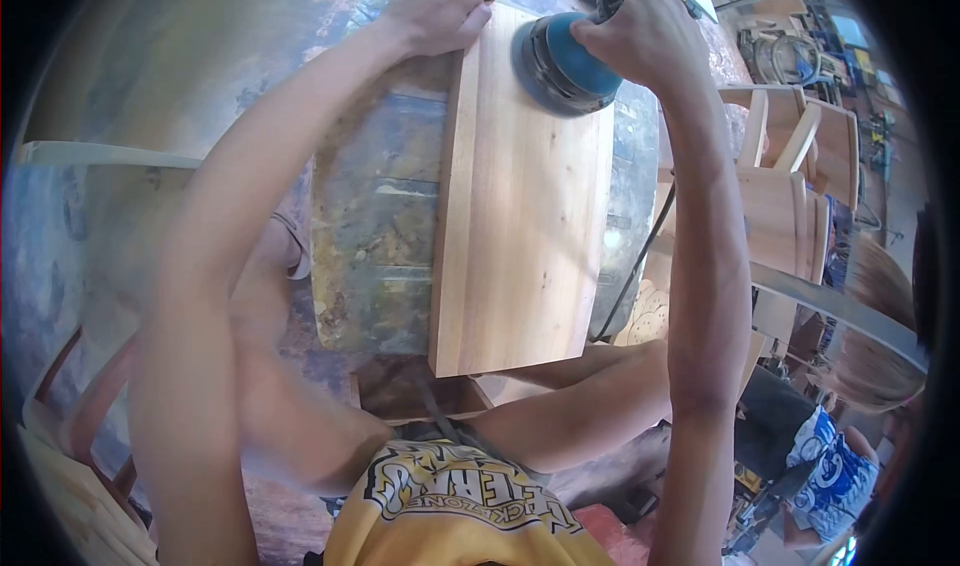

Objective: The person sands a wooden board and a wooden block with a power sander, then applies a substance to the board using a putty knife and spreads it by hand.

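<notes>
A thick pale wooden board lies lengthwise in front of me on a worn, stained work surface. My right hand is wrapped round a teal power sander. The sander's round base rests on the far right part of the board's top face. At the board's far left corner, my left hand is closed against the edge, its fingertips partly hidden. Knots and lengthwise grain show on the board's face.
A dark power cord runs down to the right of the board. Wooden furniture parts are stacked at the right. Another person in a blue and white shirt is at the lower right. Curved wooden pieces stand at the lower left.
</notes>
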Demonstrator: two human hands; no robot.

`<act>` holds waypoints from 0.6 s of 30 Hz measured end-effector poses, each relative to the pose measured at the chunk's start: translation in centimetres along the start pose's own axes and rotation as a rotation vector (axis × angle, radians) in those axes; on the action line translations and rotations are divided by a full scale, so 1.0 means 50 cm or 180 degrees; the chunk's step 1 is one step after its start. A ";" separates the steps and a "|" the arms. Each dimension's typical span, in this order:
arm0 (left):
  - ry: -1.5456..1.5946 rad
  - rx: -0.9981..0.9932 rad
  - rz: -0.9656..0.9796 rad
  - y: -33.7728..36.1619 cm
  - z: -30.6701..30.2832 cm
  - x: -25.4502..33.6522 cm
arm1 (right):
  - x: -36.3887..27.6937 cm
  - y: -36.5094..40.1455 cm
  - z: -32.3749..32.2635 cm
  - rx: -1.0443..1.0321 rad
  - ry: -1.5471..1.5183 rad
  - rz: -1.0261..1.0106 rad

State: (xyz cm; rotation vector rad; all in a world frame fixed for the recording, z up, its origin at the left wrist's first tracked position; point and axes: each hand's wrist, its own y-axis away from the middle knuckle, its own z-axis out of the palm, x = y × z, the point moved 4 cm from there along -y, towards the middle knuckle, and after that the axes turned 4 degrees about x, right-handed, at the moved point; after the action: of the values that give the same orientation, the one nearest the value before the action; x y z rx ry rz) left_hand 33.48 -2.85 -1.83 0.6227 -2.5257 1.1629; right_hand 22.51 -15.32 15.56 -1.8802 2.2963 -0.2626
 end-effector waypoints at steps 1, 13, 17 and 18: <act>0.0013 0.0006 0.0005 0.000 0.000 0.000 | 0.002 -0.003 0.000 -0.0007 -0.0037 -0.0006; -0.0047 0.0116 0.0039 0.004 0.002 -0.004 | -0.021 -0.046 0.015 0.0031 -0.0123 -0.0165; -0.0017 0.0109 -0.0048 0.006 0.000 -0.002 | -0.014 -0.061 0.024 -0.0169 0.0034 0.0099; -0.0017 0.0086 -0.0057 0.005 -0.001 -0.001 | -0.013 -0.064 0.028 -0.0168 0.0029 0.0105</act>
State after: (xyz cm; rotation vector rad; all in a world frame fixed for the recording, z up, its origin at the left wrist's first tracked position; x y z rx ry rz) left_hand 33.40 -2.68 -1.97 0.6547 -2.5075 1.1923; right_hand 26.02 -15.37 14.97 -1.8675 2.3603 -0.2086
